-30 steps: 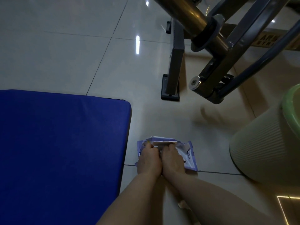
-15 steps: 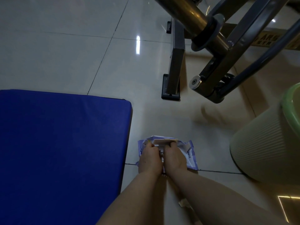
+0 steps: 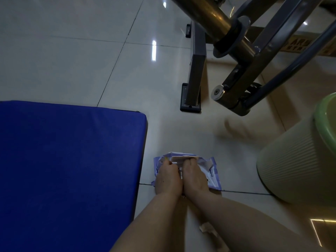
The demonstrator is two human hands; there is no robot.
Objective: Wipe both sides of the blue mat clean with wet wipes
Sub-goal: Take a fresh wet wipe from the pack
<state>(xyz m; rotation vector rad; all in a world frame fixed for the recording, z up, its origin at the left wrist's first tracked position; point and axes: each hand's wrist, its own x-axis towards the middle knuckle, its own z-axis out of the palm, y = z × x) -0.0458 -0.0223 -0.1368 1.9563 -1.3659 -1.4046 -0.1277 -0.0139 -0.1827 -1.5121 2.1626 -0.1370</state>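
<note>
The blue mat (image 3: 69,170) lies flat on the tiled floor and fills the lower left. Just right of its edge a purple and white pack of wet wipes (image 3: 211,171) rests on the floor. My left hand (image 3: 168,177) and my right hand (image 3: 195,177) sit side by side on the pack. Both pinch at its top, where a pale lid flap (image 3: 184,158) stands raised. The hands hide the pack's opening, and no wipe shows clearly.
A pale ribbed bin with a green rim (image 3: 298,160) stands at the right. A metal gym machine frame (image 3: 241,51) and its floor foot (image 3: 192,91) reach over the floor behind the pack. A crumpled scrap (image 3: 205,228) lies under my right forearm.
Both hands stay on the pack and have crept slightly forward. The lid flap sits a little higher and more squarely upright than a second ago.
</note>
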